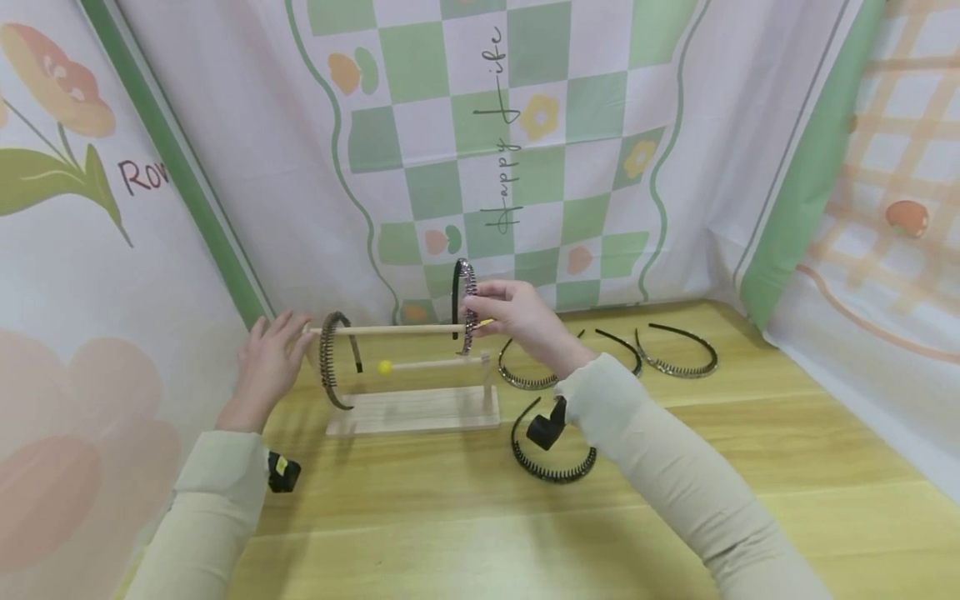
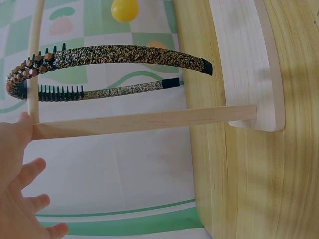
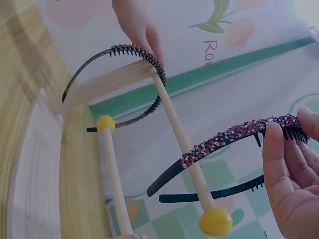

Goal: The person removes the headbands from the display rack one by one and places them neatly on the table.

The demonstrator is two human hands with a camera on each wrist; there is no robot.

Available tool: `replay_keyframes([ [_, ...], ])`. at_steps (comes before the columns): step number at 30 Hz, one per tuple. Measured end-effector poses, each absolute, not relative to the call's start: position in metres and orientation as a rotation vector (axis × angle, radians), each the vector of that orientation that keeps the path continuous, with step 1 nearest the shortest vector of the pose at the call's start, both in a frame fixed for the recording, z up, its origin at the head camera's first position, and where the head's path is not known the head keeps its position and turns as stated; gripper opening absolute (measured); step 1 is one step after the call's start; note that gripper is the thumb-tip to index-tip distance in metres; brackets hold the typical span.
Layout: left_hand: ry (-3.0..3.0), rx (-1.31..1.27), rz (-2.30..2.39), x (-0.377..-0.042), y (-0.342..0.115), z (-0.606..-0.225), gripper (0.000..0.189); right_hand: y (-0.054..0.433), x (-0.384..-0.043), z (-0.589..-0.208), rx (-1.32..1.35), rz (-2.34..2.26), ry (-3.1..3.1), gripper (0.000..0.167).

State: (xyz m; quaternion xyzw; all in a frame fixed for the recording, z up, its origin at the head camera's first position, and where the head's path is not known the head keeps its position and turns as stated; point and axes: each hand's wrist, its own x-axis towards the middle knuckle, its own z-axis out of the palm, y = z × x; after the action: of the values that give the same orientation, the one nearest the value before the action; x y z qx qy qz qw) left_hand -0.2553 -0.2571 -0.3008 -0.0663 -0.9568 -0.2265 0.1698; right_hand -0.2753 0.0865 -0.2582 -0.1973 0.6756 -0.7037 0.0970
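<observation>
My right hand pinches a black toothed headband covered in pink and silver stones. The headband is around the yellow-ball end of the upper rod of a wooden rack, its two tips on either side of the rod in the right wrist view. A brown-and-gold glittery headband hangs on the same rod, near the upright post. At the top of that post my left hand rests its thumb, with the other fingers spread and loose.
Several dark toothed headbands lie on the wooden table to the right, including a near one and a far-right one. The rack's lower rod ends in a yellow ball. Printed curtains stand behind and beside the table.
</observation>
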Motion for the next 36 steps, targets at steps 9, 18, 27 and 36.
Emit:
replay_keyframes([
  [9,-2.716,-0.196,-0.637,-0.253,-0.256,-0.3,0.049,0.107,-0.276,-0.259,-0.577,-2.056,2.061,0.027],
  [18,-2.713,-0.19,-0.655,-0.255,-0.255,-0.3,0.051,0.13,-0.275,-0.263,-0.545,-2.034,2.098,0.026],
  [27,-2.721,-0.201,-0.637,-0.255,-0.255,-0.299,0.05,0.157,-0.275,-0.27,-0.536,-1.988,2.168,0.028],
  [36,-2.723,-0.199,-0.631,-0.255,-0.256,-0.299,0.049,0.182,-0.275,-0.275,-0.507,-1.805,2.371,0.041],
])
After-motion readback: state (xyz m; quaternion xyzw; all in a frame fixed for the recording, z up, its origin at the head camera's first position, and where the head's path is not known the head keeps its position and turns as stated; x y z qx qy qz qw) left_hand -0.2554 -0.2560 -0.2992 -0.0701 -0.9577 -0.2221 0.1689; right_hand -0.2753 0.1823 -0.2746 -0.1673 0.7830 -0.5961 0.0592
